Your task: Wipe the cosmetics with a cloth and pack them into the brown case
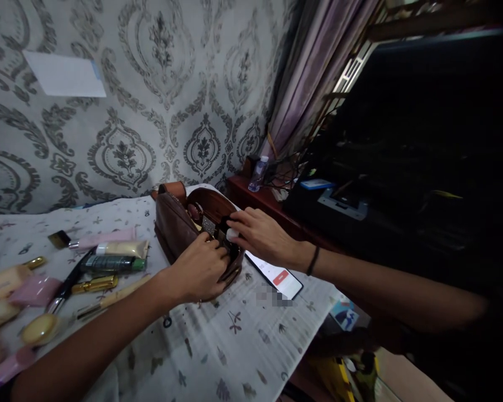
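A brown leather-look bag (170,223) stands unzipped on the patterned cloth, several small items inside it. My left hand (203,265) is closed over the bag's near rim, with its fingertips partly hidden. At the bag's right side my right hand (262,234) reaches over the opening, fingers closed around a small white item (232,234). Its exact kind cannot be made out. Inside the bag show a glittery silver item (208,225) and a round pinkish item (194,211). A lit phone (291,283) lies just under my right wrist.
Left of the bag lie several cosmetics, among them a cream tube (123,248), a dark green-capped tube (113,263), a gold tube (94,285) and a flat brush (59,239). A plastic bottle (258,174) stands on the red ledge (245,187). A large black screen (402,139) rises at right.
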Demonstrator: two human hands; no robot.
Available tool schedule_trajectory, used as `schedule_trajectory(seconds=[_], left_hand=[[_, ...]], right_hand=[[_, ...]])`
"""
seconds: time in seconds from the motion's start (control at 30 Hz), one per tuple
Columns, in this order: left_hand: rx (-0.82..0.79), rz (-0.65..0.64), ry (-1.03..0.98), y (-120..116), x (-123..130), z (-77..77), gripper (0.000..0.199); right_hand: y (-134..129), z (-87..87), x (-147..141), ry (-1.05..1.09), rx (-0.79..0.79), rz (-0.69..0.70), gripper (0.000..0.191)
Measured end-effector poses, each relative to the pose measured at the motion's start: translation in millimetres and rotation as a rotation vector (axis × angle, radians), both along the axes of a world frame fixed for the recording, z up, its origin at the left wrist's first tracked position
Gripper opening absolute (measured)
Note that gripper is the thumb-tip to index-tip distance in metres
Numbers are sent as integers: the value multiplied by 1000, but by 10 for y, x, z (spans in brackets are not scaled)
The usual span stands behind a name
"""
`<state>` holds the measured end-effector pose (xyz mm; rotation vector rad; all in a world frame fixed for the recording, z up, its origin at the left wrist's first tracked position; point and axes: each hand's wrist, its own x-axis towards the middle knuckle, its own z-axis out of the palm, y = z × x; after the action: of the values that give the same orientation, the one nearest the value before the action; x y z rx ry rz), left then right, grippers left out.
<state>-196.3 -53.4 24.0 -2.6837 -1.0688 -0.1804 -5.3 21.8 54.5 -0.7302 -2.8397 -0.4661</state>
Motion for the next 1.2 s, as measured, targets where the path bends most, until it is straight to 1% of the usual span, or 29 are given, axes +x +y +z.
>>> schedule_trajectory(seconds=[0.07, 0.1, 0.13, 0.17, 0.2, 0.27, 0.3, 0.37, 0.4, 0.43, 0.5, 0.53, 0.6, 0.67, 0.77, 0.87, 1.0, 1.1, 1.2], left_hand=[[14, -11, -12, -5, 0, -16, 32], [14, -14, -15, -10, 1, -25, 30], [9, -15, -18, -15, 0, -31, 29], [1, -14, -23, -18, -3, -30, 29], [-11, -15, -32, -18, -10, -18, 29], [-73, -41, -61, 7, -41, 48, 28], [-131, -62, -82, 37, -62, 102, 26], [-266, -66, -140, 137, -103, 235, 21], [-313, -31, -176, 203, -117, 300, 20], [-320, 40, -218, 275, -123, 356, 22], [-262, 170, -271, 415, -109, 416, 26], [-239, 203, -270, 475, -91, 417, 29], [-217, 224, -233, 560, -51, 374, 33], [-200, 226, -202, 602, -24, 306, 33], [-161, 203, -208, 623, -26, 232, 34], [-156, 178, -223, 626, -41, 223, 33], [-153, 199, -287, 549, -57, 287, 28], [-48, 208, -392, 372, -137, 346, 26], [93, 202, -518, 94, -322, 346, 29]], right_hand=[[-23, -31, -9, 139, 4, -149, 55], [-26, -40, -24, 184, -38, -244, 66], [-24, -44, -45, 205, -119, -348, 75], [-18, -44, -72, 203, -232, -447, 80], [-8, -43, -100, 187, -357, -529, 80], [13, -40, -154, 159, -554, -625, 69], [20, -41, -175, 152, -601, -640, 60], [24, -47, -201, 149, -607, -637, 44], [22, -50, -207, 146, -594, -634, 37], [18, -53, -209, 143, -582, -631, 32], [11, -56, -204, 143, -574, -620, 26], [11, -58, -200, 142, -576, -618, 25], [21, -66, -188, 140, -581, -611, 24], [42, -83, -174, 142, -579, -588, 22], [75, -121, -153, 158, -567, -544, 20], [87, -148, -137, 163, -564, -543, 21], [71, -131, -131, 154, -562, -559, 25], [53, -106, -114, 187, -590, -545, 30], [12, -108, -71, 232, -622, -552, 40]])
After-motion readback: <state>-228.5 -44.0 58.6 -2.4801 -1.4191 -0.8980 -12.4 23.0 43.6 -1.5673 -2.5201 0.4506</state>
